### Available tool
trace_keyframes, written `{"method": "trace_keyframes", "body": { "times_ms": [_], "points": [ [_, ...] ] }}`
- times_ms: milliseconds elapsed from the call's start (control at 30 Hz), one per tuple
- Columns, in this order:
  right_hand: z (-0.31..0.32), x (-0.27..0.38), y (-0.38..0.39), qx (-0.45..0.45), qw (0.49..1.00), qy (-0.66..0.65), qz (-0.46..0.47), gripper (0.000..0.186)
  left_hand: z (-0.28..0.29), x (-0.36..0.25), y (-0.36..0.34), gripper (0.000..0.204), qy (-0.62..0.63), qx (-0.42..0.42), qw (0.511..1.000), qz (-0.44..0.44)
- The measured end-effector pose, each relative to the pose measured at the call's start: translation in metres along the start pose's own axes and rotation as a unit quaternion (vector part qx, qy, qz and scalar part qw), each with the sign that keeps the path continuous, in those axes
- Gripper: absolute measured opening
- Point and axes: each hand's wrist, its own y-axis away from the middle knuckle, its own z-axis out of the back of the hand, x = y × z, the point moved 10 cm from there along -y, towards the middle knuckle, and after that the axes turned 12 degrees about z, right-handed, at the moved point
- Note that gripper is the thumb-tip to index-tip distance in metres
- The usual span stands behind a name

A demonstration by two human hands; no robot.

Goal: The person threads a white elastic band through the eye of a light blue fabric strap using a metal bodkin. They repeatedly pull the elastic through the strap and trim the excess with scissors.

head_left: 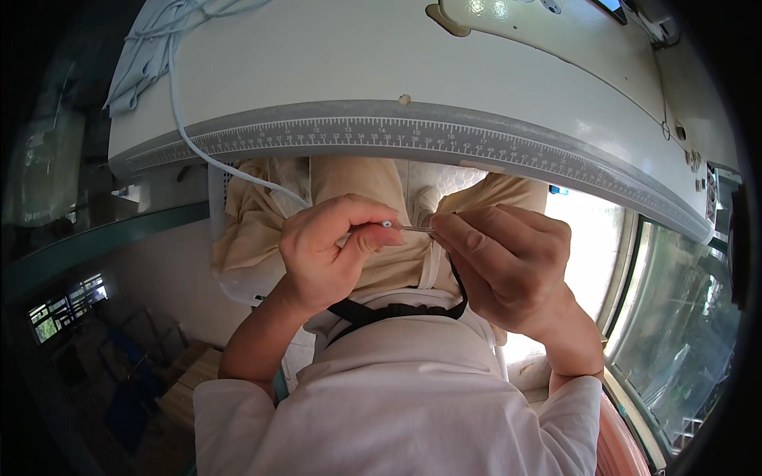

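Hands, two, bare, raised together in front of the chest over a white garment and black strap (397, 311). Left hand (325, 250): grip clenched on a thin metal pin or needle (414, 228) with a small pale blue bead-like head (386, 224), thumb and forefinger pinching just behind that head. Right hand (508, 266): fingertips (443, 226) pinched closed at the pin's far tip, just beside the left grip; whether they hold the tip itself or a fine thread against it cannot be told.

Pin, long axis: roughly level, running from the left grip straight across to the right one, head to the left, point to the right. Both hands about equally near; the left carries it.

Beyond the grips: beige cloth (357, 186) hanging below the table edge. Farther: white table (333, 71) with a curved measuring scale (413, 135) along its near rim. Farthest, left: pale blue fabric (151, 47), its cord (190, 143) trailing down toward the left hand.
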Motion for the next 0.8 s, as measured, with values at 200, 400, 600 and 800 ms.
{"method": "trace_keyframes", "body": {
  "times_ms": [200,400,600,800],
  "points": [
    [-0.005,0.002,0.001,0.017,1.0,0.019,0.009,0.036,-0.002,-0.008,-0.002,0.013,-0.033,0.002,0.999,-0.029],
    [-0.012,0.02,-0.005,0.081,0.988,0.118,0.059,0.036,-0.009,-0.009,-0.001,0.012,-0.063,0.01,0.997,-0.047],
    [-0.041,0.001,0.001,0.159,0.986,0.034,0.024,0.029,-0.025,0.003,0.004,0.01,-0.08,0.026,0.995,-0.043],
    [-0.039,-0.011,0.005,0.203,0.979,-0.002,0.008,0.025,-0.03,0.022,0.005,0.009,-0.086,0.066,0.994,0.024]
  ]
}}
